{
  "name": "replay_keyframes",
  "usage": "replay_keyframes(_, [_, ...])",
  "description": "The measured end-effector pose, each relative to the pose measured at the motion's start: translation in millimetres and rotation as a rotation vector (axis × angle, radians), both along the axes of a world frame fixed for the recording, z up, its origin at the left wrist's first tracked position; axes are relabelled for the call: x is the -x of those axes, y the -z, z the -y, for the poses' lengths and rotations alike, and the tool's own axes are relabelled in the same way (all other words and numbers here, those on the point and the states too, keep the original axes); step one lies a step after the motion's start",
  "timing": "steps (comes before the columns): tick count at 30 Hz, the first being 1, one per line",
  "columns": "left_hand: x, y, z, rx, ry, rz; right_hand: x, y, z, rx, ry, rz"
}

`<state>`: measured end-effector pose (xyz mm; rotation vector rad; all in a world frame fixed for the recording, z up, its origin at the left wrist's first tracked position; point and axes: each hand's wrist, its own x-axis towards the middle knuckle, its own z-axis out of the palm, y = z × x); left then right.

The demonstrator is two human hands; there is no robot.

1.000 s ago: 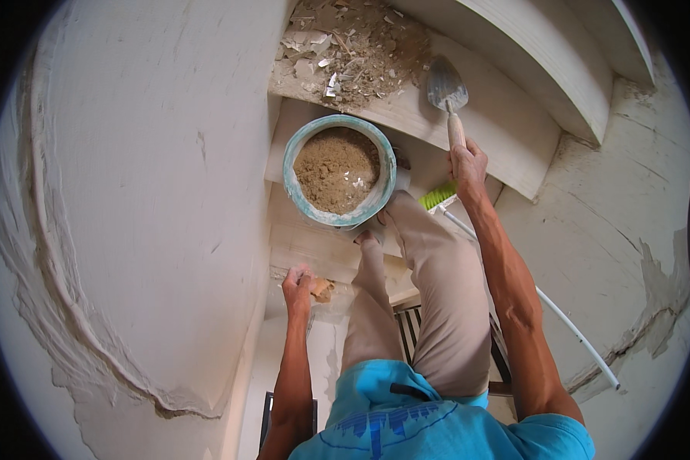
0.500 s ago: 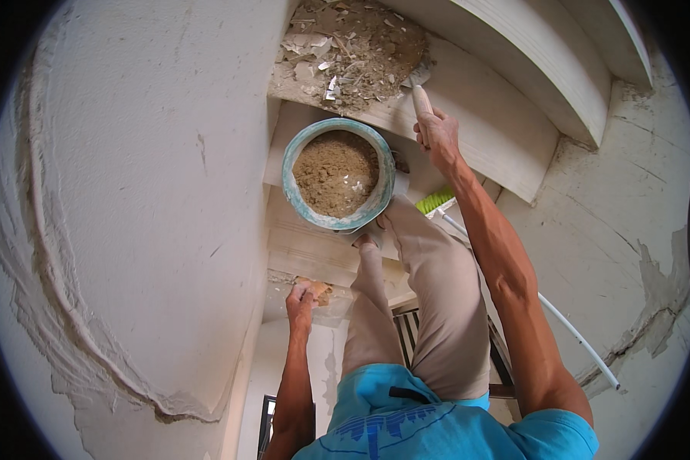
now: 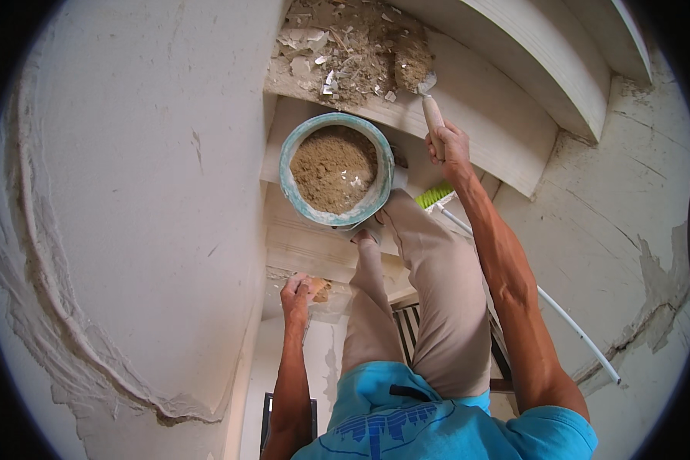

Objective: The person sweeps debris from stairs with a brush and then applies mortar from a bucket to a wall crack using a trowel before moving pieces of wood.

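My right hand (image 3: 451,144) grips the wooden handle of a trowel (image 3: 432,115); its blade is at the right of a debris pile (image 3: 345,54), mostly hidden under sandy rubble. Just below that step stands a pale blue bucket (image 3: 294,138) of sandy material (image 3: 330,172) with a few white flakes. My left hand (image 3: 294,294) hangs low with fingers pinched, by a small orange-brown patch or scrap (image 3: 320,290); whether anything is between the fingertips is unclear.
Curved stair steps (image 3: 529,69) rise to the upper right. A plastered wall (image 3: 146,192) runs along the left. Beside my right leg lie a green brush head (image 3: 435,193) and a white pole (image 3: 575,330). My legs (image 3: 429,291) are below the bucket.
My right hand swung the trowel leftward into the debris, then drew slightly back to the right and down, with sandy material now on the blade. My left hand shifted only slightly.
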<state>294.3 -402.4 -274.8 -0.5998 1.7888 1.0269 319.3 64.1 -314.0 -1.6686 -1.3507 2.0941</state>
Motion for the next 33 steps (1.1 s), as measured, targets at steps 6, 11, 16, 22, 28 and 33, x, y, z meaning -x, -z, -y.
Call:
replay_keyframes(6, [-4, -1, -1, -0.015, -0.009, 0.023, -17, -18, 3, -0.018, -0.029, -0.012])
replay_keyframes(11, [-8, -1, 0, -0.015, 0.004, 0.025, -32, -31, 8, -0.025, -0.131, -0.033])
replay_keyframes(16, [-11, 4, 4, -0.033, 0.007, 0.024, -50, -49, 21, -0.026, -0.349, -0.021])
replay_keyframes(22, [-14, 5, 1, -0.023, -0.004, 0.035, -55, -60, 40, -0.341, -0.750, 0.067])
replay_keyframes(28, [-17, 4, -4, -0.026, 0.016, 0.039, -39, -76, 50, -0.696, -0.988, 0.168])
replay_keyframes(33, [-15, 0, -7, 0.000, 0.018, 0.025, -45, -40, 23, -0.758, -0.444, 0.189])
